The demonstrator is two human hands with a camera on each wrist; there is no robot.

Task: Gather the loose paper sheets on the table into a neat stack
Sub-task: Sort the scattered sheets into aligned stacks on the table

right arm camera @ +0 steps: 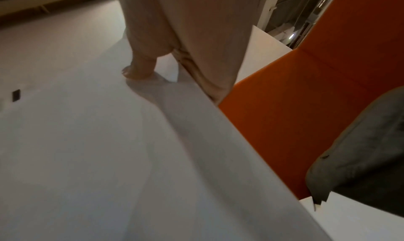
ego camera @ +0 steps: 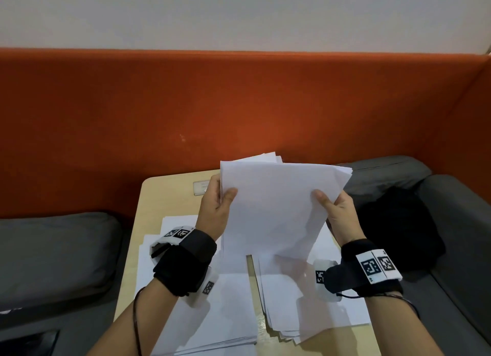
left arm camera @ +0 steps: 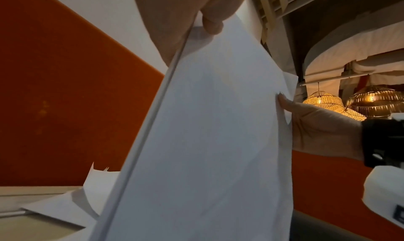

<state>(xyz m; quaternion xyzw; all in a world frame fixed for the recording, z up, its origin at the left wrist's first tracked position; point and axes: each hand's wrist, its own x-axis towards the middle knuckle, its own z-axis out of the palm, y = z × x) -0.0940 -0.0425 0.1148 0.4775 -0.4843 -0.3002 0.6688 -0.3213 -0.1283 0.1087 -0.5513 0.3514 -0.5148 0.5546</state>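
Two piles of loose sheets (ego camera: 305, 302) lie nearest, spread unevenly over the table (ego camera: 170, 191), their edges fanned and stepped. Above them a bundle (ego camera: 276, 207) is held upright, clear of the table, its far corners splayed out of line. The risk, as I judge it, lies in that splay: the grip sits only on the side edges, so sheets in the middle could slip or drop if either hand loosens, and tapping an uneven bundle down may bend corners. The left hand (ego camera: 215, 209) pinches the bundle's left edge, thumb on the near face, fingers behind. The right hand (ego camera: 337, 212) pinches the right edge the same way, thumb pressed on the front. Beyond, grey cushions (ego camera: 53, 249) and an orange panel (ego camera: 239, 103) back the table.
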